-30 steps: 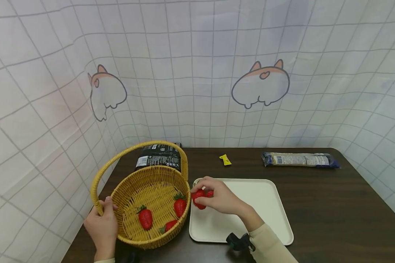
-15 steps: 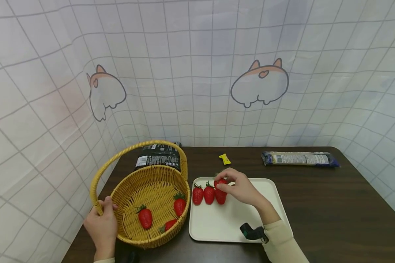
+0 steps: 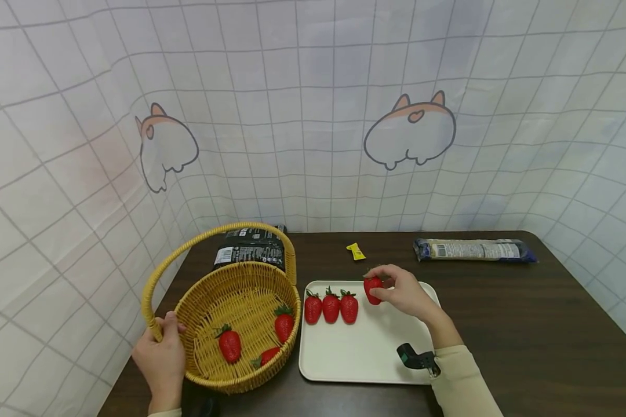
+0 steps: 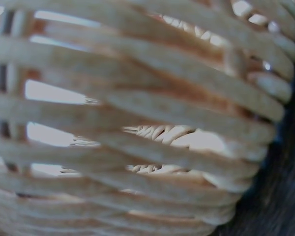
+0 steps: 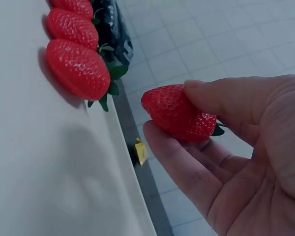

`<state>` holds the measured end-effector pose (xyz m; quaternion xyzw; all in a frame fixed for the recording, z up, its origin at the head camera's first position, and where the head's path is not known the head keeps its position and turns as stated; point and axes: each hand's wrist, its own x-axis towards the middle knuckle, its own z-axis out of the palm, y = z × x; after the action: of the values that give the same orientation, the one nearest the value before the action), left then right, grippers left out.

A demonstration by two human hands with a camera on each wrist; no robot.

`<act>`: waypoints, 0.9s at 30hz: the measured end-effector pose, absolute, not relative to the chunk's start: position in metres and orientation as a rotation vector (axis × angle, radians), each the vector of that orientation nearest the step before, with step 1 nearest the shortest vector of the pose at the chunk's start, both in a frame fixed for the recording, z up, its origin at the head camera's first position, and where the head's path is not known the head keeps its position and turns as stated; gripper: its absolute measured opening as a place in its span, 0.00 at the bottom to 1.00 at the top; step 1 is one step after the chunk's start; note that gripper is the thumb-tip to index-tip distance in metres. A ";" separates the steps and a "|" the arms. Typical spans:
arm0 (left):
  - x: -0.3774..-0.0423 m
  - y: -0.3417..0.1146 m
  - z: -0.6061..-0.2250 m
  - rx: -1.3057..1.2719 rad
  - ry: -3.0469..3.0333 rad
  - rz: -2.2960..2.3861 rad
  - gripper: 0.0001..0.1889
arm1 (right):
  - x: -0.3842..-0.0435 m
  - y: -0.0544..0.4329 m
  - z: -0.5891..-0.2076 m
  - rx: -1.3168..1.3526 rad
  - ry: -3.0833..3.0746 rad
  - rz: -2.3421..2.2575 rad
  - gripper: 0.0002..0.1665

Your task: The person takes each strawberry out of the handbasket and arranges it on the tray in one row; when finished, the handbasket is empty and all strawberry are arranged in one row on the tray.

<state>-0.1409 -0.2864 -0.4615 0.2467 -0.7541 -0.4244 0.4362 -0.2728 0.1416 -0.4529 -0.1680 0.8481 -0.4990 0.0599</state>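
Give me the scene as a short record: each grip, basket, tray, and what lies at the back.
Left grip: holding left side of round yellow woven basket
Right grip: pinching one leafy red strawberry
Inside basket: three red strawberries visible
Row: three lined-up strawberries on white rectangular tray, toward far left
Back: black printed package, small yellow wrapped piece, long clear-and-blue packet
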 end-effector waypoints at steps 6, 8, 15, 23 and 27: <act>-0.141 -0.286 -0.461 0.610 -1.881 -1.051 0.24 | -0.276 0.147 -0.459 -0.430 2.525 -1.483 0.18; -0.141 -0.287 -0.461 0.603 -1.881 -1.044 0.24 | -0.276 0.149 -0.460 -0.418 2.517 -1.483 0.18; -0.141 -0.288 -0.462 0.614 -1.879 -1.037 0.24 | -0.280 0.159 -0.467 -0.394 2.444 -1.508 0.19; -0.141 -0.289 -0.462 0.615 -1.883 -1.035 0.23 | -0.282 0.159 -0.477 -0.445 2.442 -1.424 0.17; -0.141 -0.288 -0.462 0.619 -1.891 -1.038 0.24 | -0.281 0.155 -0.481 -0.429 2.452 -1.375 0.15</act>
<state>-0.1408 -0.2883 -0.4623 0.2485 -0.7592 -0.4167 0.4338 -0.2810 0.1547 -0.4811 -0.1492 0.8526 -0.4782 0.1485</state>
